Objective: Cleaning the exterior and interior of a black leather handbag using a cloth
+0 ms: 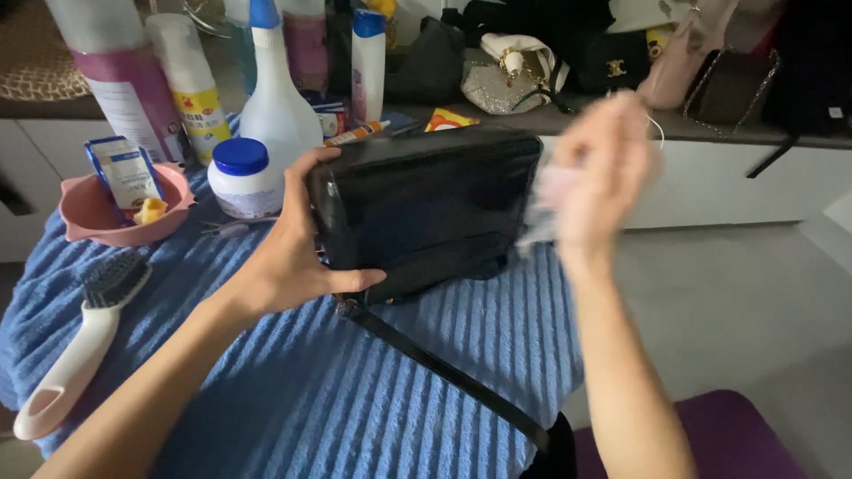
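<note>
Observed, in descending size:

One blue ribbed towel-like cloth (355, 381), spread over the work surface and bearing most of the items.

One glossy black rectangular leather handbag (426, 208), stood upright on the cloth, near centre. One black strap (444, 368), trailing from the bag's lower left corner toward the near edge of the cloth.

Left hand (288, 248): clamped on the bag's left end, fingers over the top corner, thumb along the lower front.

Right hand (599, 168): raised at the bag's right end, motion-blurred, with one pale, translucent wipe or cloth (546, 204) at the fingers. Exact grip not determinable from the blur.

Five upright bottles counted behind the bag: one large white-and-pink cylinder (124, 75), one white can with a yellow label (193, 84), one white spray bottle with a blue nozzle (277, 98), one slim white bottle with a blue cap (367, 62), one pinkish bottle (306, 44) partly hidden.

One white-handled brush with dark bristles (84, 341), lying at the cloth's left edge.

One pink bowl (93, 217), holding one blue-and-white carton (126, 173).

One white jar with a blue lid (241, 177), just beside the left hand.

Several further handbags (510, 75) on the rear shelf, count uncertain.
</note>
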